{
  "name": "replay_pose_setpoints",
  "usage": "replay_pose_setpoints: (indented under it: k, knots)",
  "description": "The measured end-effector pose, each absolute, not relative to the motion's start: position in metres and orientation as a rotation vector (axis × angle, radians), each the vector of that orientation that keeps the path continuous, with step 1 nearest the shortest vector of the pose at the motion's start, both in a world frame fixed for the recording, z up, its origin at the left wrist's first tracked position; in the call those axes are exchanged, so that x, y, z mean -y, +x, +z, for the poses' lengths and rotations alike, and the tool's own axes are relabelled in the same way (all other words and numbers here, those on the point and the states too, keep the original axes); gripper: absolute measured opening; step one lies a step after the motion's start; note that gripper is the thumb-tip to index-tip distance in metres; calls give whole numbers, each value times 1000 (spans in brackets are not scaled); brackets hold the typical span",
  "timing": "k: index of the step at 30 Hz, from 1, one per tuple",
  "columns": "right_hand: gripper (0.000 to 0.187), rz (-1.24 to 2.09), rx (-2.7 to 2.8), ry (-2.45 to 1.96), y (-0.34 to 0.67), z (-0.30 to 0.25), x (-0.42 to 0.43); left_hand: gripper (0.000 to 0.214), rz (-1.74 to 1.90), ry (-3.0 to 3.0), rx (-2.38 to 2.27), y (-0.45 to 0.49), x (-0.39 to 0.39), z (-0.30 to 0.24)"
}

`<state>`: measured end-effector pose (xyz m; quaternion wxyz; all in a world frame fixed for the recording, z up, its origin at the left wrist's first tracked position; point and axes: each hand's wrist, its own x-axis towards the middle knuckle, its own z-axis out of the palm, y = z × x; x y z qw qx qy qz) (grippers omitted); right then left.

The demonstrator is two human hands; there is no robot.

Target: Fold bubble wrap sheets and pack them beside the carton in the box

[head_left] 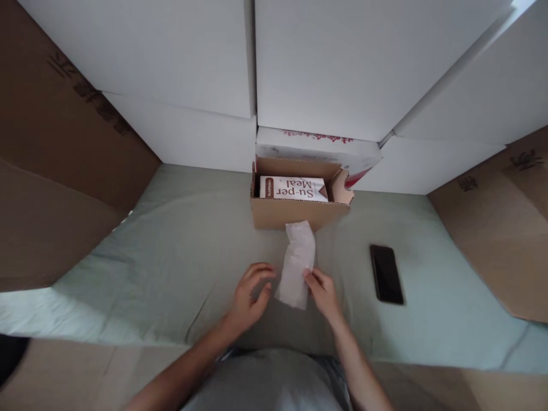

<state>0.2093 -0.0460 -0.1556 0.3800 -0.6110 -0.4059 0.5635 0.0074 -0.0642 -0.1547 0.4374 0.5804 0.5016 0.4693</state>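
Pinched at its right edge by the thumb and fingertips of the right hand (323, 294), a white crumpled paper sheet (297, 265) stands slightly lifted in the lower middle of the frame, its upper end reaching toward the front wall of a small open cardboard box (295, 212) just above it. That hand is closed on the sheet, gripping it low on the side. To the left of the sheet, the left hand (248, 294) is open with its fingers curled and spread; its fingertips come close to the sheet's left edge, but I cannot tell whether they touch it. Inside the cardboard box, at the centre of the frame, lies a white and brown carton printed "Su-per Meal" (293, 188), seen upside down and filling most of the box. Box, sheet and both hands are over a pale green cloth (162, 257) that covers the surface across the middle of the frame. A black phone (386, 274) lies face up on the cloth to the right of the right hand, well apart from it. Behind the cardboard box sits a flat white box with red print (317, 144), and large plain white boxes (171, 57) are stacked across the top of the frame. Brown cartons (51, 148) close in the left and right edges.
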Motion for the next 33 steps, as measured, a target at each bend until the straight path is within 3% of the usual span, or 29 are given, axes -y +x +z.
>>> replay_pose_setpoints:
  k: [3,5,11,19,24,29,33]
  knots:
    - [31,1510,1163,-1504,203,-153,51,40,1058,1011,-1226,29,63,-159]
    - [29,1514,1164,-1484,201,-152,55,44,1021,771,-1140,35,56,-161]
    - [31,1609,1285,-1378,197,-162,63,37,921,690,-1135,28,46,-153]
    - [58,1443,1208,-1370,209,-156,60,27,1026,1024,-1395,23,49,-164]
    - [21,1539,844,-1394,202,-159,59,55,1170,800,-1255,28,48,-178]
    - [21,1589,731,-1320,191,-160,66,39,1081,1042,-1265,27,55,-163]
    - [22,1664,778,-1248,194,-159,68,48,896,915,-1081,27,61,-152]
